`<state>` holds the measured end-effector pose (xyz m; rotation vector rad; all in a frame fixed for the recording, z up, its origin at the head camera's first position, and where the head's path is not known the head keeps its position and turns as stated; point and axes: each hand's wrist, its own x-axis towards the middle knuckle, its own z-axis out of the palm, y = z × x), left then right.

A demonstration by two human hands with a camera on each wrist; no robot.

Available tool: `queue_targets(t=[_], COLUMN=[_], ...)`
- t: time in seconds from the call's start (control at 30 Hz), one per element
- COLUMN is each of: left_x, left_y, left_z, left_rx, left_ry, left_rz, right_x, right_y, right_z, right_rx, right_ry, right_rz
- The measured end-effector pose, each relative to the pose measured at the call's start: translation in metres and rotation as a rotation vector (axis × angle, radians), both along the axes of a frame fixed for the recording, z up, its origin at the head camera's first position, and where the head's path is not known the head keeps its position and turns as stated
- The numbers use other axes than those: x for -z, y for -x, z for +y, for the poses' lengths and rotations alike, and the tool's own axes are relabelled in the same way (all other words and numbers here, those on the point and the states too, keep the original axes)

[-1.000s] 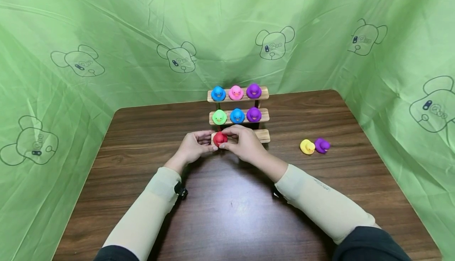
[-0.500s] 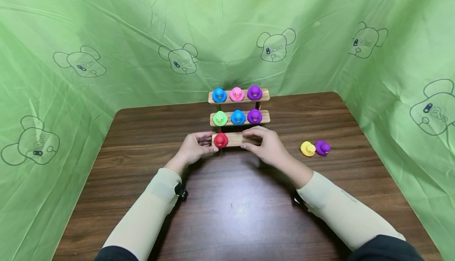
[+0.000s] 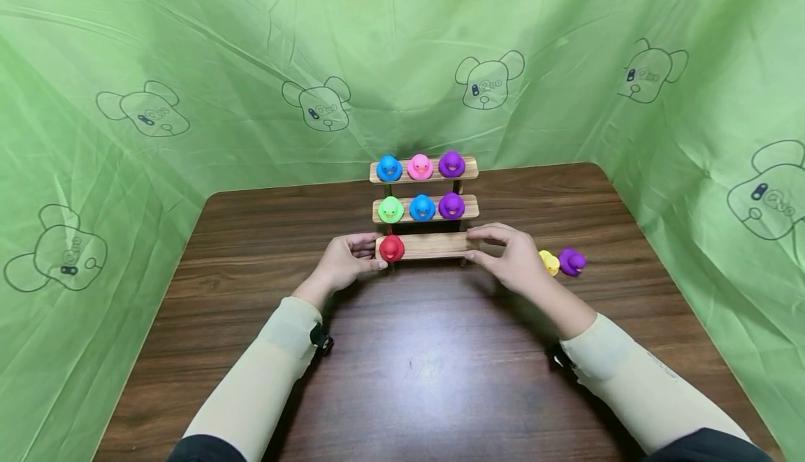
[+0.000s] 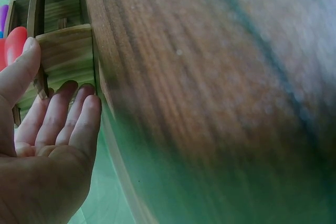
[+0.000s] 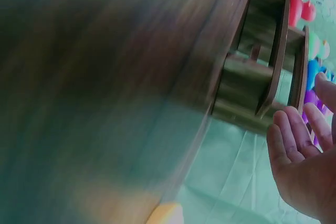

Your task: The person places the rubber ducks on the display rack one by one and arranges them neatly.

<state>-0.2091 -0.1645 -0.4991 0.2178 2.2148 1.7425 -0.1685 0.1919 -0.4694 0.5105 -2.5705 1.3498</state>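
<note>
My left hand (image 3: pixel 339 263) rests at the left end of a small three-tier wooden rack (image 3: pixel 434 245), thumb by the front edge of the lowest shelf and fingers behind. In the left wrist view its fingers (image 4: pixel 63 114) are extended beside the rack's end. A red rubber duck (image 3: pixel 392 247) sits at the left of that lowest shelf, right by my left thumb. At the opposite end of the same shelf, my right hand (image 3: pixel 508 258) is held with thumb and fingers apart, holding nothing. The right wrist view shows its fingers (image 5: pixel 295 132) loosely extended by the rack's end.
Above, the middle shelf carries green (image 3: pixel 390 209), blue (image 3: pixel 422 207) and purple (image 3: pixel 451 206) ducks; the top one has blue (image 3: pixel 389 168), pink (image 3: pixel 420 167) and purple (image 3: pixel 451 165). A yellow duck (image 3: pixel 550 263), partly behind my right hand, and a purple duck (image 3: pixel 573 261) lie on the table.
My right hand has let go of the red duck, which stays on the lowest shelf, and has moved right along that shelf to its end. The left hand has kept its place.
</note>
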Motion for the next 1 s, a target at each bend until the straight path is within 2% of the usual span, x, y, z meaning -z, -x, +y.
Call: queue_targets(t=[0.27, 0.5, 0.73, 1.0], left_x=[0.001, 0.001, 0.0, 0.0], left_y=[-0.002, -0.003, -0.004, -0.004], left_z=[-0.001, 0.0, 0.001, 0.001], left_rx=[-0.013, -0.02, -0.026, -0.026], left_ry=[-0.014, -0.005, 0.0, -0.004], left_rz=[0.018, 0.03, 0.033, 0.035], right_x=[0.004, 0.004, 0.005, 0.009], right_y=[0.001, -0.006, -0.009, -0.011], right_z=[0.04, 0.073, 0.104, 0.131], right_rx=[0.09, 0.141, 0.148, 0.098], right_ry=[-0.051, -0.162, -0.217, -0.236], right_rz=[-0.038, -0.084, -0.128, -0.219])
